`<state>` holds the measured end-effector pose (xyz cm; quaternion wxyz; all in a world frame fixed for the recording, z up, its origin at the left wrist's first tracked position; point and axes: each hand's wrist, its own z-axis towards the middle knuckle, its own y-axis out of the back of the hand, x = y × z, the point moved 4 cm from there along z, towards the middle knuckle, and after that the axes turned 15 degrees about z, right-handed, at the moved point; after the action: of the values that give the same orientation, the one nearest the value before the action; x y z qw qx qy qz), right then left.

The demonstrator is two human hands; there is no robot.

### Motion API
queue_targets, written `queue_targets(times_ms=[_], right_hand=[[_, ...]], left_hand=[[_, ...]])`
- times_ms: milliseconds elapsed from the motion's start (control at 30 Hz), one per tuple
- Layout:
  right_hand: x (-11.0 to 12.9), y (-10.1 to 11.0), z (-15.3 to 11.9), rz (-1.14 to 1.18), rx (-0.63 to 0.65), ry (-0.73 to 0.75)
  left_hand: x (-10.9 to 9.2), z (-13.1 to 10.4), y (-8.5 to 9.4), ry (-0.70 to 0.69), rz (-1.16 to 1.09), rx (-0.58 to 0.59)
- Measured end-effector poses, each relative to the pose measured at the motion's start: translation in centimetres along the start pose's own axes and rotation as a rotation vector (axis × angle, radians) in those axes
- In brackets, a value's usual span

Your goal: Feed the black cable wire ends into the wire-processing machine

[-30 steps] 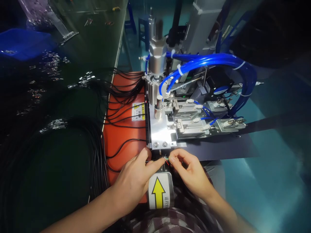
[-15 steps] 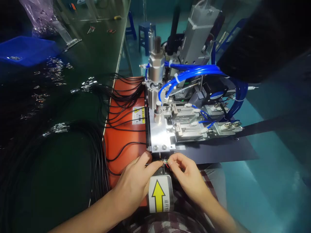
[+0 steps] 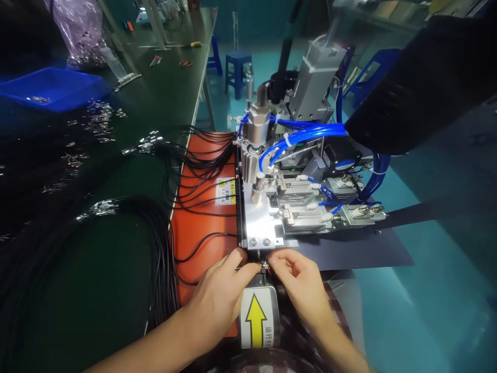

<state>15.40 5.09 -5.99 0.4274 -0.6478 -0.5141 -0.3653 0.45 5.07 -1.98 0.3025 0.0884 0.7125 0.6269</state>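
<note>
Just below the front edge of the machine's silver plate [image 3: 261,224], both hands meet at small coloured wire ends [image 3: 266,266], with red and white strands showing. My left hand [image 3: 217,290] is closed, thumb and forefinger pinching the cable just behind these strands. From the right, the thumb and fingertips of my right hand [image 3: 301,282] pinch at the thin wires themselves. What exactly lies between the fingertips is small and partly hidden. Under the hands is a white label with a yellow arrow [image 3: 256,318] on the machine.
Black cables [image 3: 207,235] cross an orange-red panel [image 3: 205,220] into the machine. A cable bundle [image 3: 157,259] with metal connectors [image 3: 103,208] lies on the dark green table at left, near a blue tray [image 3: 58,93]. Blue air hoses [image 3: 316,132] arch over the machine's cylinders.
The camera view has shifted slightly, so the scene sits a little lower and further right. Both hands stay pinched at the wire ends, with small finger movement; fewer coloured strands show.
</note>
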Motion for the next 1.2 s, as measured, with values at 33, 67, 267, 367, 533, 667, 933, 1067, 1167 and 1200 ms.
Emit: queue_targets(times_ms=[33, 67, 267, 367, 533, 667, 933, 1067, 1167, 1200], right_hand=[[0.0, -0.1, -0.2, -0.02, -0.007, 0.039], [-0.1, -0.1, -0.3, -0.055, -0.008, 0.084], [-0.3, -0.1, -0.9, -0.245, 0.02, 0.312], [-0.4, 0.3, -1.0, -0.29, 0.015, 0.392], [-0.9, 1.0, -1.2, -0.341, -0.003, 0.414], [-1.1, 0.9, -1.2, -0.27, -0.01, 0.336], [-1.6, 1.2, -0.5, -0.195, 0.019, 0.098], [-0.1, 1.3, -0.7, -0.272, -0.04, 0.179], [0.9, 0.5, -0.9, -0.403, -0.027, 0.232], [1.0, 0.2, -0.9, -0.417, -0.026, 0.238]], left_hand=[[0.0, 0.0, 0.0, -0.002, -0.003, 0.005], [0.0, 0.0, 0.0, -0.005, -0.008, 0.006], [0.1, 0.0, 0.0, -0.025, -0.02, -0.022], [0.1, -0.1, 0.0, -0.036, -0.027, -0.039], [0.0, 0.0, 0.2, -0.041, -0.043, -0.062], [-0.2, 0.0, 0.5, -0.061, -0.062, -0.086], [0.0, 0.1, 0.4, -0.051, -0.097, -0.057], [0.2, 0.0, 0.2, -0.042, -0.133, -0.049], [0.2, 0.0, 0.3, -0.042, -0.131, -0.065], [0.2, 0.0, 0.3, -0.043, -0.128, -0.068]])
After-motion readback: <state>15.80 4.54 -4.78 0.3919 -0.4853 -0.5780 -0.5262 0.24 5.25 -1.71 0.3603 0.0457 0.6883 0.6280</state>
